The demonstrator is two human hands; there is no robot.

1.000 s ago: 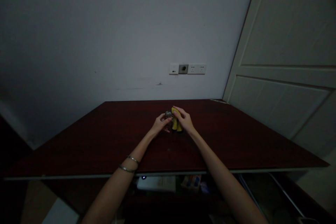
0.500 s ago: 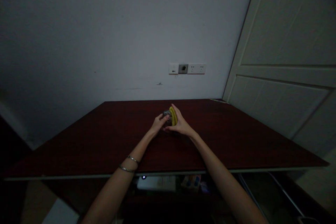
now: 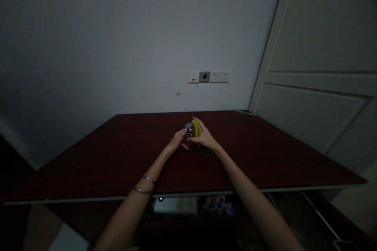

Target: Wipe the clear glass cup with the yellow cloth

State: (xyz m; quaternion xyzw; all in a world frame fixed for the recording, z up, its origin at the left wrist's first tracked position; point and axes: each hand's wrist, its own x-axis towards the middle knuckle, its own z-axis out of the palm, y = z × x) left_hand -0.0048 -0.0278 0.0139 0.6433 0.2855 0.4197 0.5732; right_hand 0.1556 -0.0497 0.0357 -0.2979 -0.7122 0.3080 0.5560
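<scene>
Both hands meet over the middle of the dark red table. My left hand, with bracelets on its forearm, is closed around the left side of a small, shiny, see-through jar-like object. A folded yellow cloth is in my right hand, gripped between thumb and fingers. The cloth rests against the right side of the shiny object. Dim light and the fingers hide the object's lower part, so its exact kind is unclear.
Behind the table rises a pale wall with a row of sockets. A white panelled door stands along the right side. Under the tabletop's front edge, a shelf holds a white box-like item and a small colourful packet.
My right hand and the yellow cloth have shifted slightly right, showing more of the shiny object. My left thumb has drawn back toward its left side. The view has shifted slightly.
</scene>
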